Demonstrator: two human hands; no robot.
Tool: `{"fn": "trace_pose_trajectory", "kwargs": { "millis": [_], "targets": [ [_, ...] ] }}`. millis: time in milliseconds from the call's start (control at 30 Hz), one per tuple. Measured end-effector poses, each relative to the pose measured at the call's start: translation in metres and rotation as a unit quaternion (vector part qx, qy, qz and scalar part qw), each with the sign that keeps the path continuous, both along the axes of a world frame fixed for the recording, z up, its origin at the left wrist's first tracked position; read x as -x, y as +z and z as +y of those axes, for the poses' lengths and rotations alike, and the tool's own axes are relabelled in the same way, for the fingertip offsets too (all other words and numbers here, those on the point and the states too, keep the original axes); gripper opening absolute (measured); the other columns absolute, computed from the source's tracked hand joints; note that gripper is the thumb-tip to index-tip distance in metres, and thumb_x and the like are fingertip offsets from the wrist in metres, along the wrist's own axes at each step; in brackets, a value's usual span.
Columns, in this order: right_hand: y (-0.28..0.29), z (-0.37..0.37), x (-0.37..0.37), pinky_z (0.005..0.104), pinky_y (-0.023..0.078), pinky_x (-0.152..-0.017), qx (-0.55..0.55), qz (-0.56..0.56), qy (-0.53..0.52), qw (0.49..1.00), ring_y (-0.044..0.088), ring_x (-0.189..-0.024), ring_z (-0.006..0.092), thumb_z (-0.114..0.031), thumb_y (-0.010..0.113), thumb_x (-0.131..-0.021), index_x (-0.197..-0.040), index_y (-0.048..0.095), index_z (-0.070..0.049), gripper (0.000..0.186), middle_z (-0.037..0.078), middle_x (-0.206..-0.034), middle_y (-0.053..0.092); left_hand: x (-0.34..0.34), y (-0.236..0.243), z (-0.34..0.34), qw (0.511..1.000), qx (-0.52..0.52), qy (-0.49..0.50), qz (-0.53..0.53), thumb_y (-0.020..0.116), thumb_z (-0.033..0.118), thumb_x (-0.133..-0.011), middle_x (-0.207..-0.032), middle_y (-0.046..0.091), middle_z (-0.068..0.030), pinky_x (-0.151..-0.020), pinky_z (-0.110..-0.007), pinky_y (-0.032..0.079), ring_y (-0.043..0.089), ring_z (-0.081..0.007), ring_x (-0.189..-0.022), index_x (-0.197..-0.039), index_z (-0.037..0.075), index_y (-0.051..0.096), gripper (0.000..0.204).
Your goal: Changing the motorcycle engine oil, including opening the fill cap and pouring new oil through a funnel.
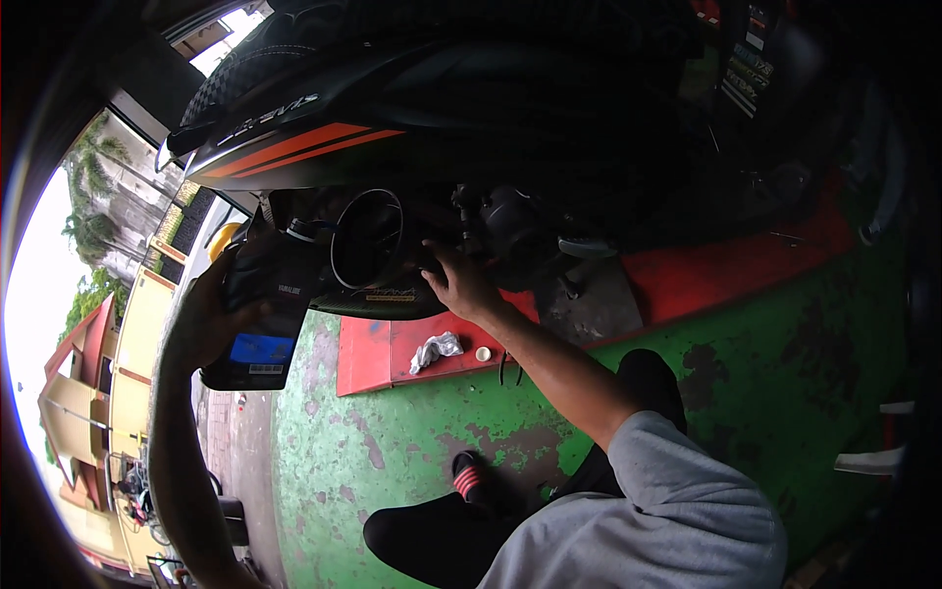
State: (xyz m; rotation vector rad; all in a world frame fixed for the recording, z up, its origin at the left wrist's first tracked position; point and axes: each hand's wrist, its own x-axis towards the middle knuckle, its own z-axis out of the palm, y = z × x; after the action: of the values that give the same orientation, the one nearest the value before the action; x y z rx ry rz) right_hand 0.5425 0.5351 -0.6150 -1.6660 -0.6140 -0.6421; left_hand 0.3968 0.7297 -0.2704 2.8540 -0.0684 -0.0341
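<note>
My left hand (221, 314) grips a black plastic bottle (270, 294) with a blue label, tilted toward a round dark funnel (368, 240) in the lower body of a black scooter (324, 98) with orange stripes. My right hand (456, 285) is just right of the funnel, fingers bent but apart; I cannot tell whether they touch it. Dark engine parts (505, 221) sit beyond those fingers. Below, a crumpled pale cloth (434, 350) and a small white cap (483, 353) lie on a red platform (368, 368).
A dark metal plate (599, 304) interrupts the red platform. The green floor (343, 442) has worn patches, and my sandalled foot (469, 479) rests on it. A red and white object (873, 456) is at the far right. An open doorway at left shows a yellow building (74, 412) and palms.
</note>
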Motion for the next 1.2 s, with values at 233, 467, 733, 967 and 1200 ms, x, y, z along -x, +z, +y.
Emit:
{"fn": "trace_pose_trajectory", "kwargs": {
  "millis": [233, 467, 733, 967, 1200],
  "targets": [
    [0.002, 0.0, 0.004, 0.0438, 0.057, -0.072, -0.002, 0.013, 0.013, 1.0, 0.068, -0.088, 0.0373, -0.018, 0.066, -0.093, -0.137, 0.049, -0.008, 0.049, 0.02, -0.1, 0.068, 0.003, -0.002, 0.0, 0.998, -0.02, -0.03, -0.043, 0.079, 0.013, -0.081, -0.123, 0.067, -0.013, -0.099, -0.036, 0.05, 0.063, -0.0199, -0.113, -0.143, 0.0, 0.044, 0.073],
    [0.003, 0.003, -0.002, 0.0438, 0.057, -0.072, -0.018, -0.003, 0.018, 1.0, 0.068, -0.088, 0.0371, -0.018, 0.066, -0.093, -0.136, 0.05, -0.008, 0.047, 0.02, -0.098, 0.068, -0.002, -0.004, 0.01, 0.997, -0.007, -0.04, -0.059, 0.08, 0.013, -0.081, -0.124, 0.066, -0.0135, -0.099, -0.037, 0.05, 0.063, -0.0209, -0.113, -0.144, 0.0, 0.043, 0.075],
    [-0.004, -0.001, 0.002, 0.0445, 0.057, -0.082, -0.013, 0.003, 0.013, 1.0, 0.065, -0.103, 0.0391, -0.018, 0.066, -0.093, -0.135, 0.05, -0.009, 0.046, 0.021, -0.116, 0.064, -0.007, -0.007, 0.005, 0.999, -0.017, -0.033, -0.027, 0.082, 0.016, -0.079, -0.122, 0.066, -0.015, -0.096, -0.037, 0.053, 0.064, -0.0219, -0.112, -0.145, 0.001, 0.041, 0.079],
    [-0.005, 0.001, 0.003, 0.0436, 0.057, -0.081, -0.011, -0.01, 0.011, 1.0, 0.065, -0.105, 0.0381, -0.02, 0.066, -0.093, -0.136, 0.05, -0.01, 0.047, 0.02, -0.118, 0.064, 0.001, 0.0, -0.002, 0.998, -0.053, -0.025, -0.039, 0.082, 0.016, -0.078, -0.116, 0.068, -0.0136, -0.093, -0.037, 0.054, 0.067, -0.0221, -0.105, -0.143, 0.002, 0.045, 0.076],
    [-0.004, 0.002, 0.001, 0.0435, 0.057, -0.082, -0.005, -0.009, 0.011, 1.0, 0.065, -0.105, 0.0388, -0.019, 0.066, -0.093, -0.136, 0.05, -0.009, 0.047, 0.021, -0.117, 0.064, 0.001, 0.002, 0.0, 0.999, -0.032, -0.022, -0.037, 0.082, 0.015, -0.078, -0.116, 0.068, -0.0135, -0.093, -0.036, 0.055, 0.066, -0.0213, -0.104, -0.143, 0.002, 0.044, 0.076]
  ]
}}
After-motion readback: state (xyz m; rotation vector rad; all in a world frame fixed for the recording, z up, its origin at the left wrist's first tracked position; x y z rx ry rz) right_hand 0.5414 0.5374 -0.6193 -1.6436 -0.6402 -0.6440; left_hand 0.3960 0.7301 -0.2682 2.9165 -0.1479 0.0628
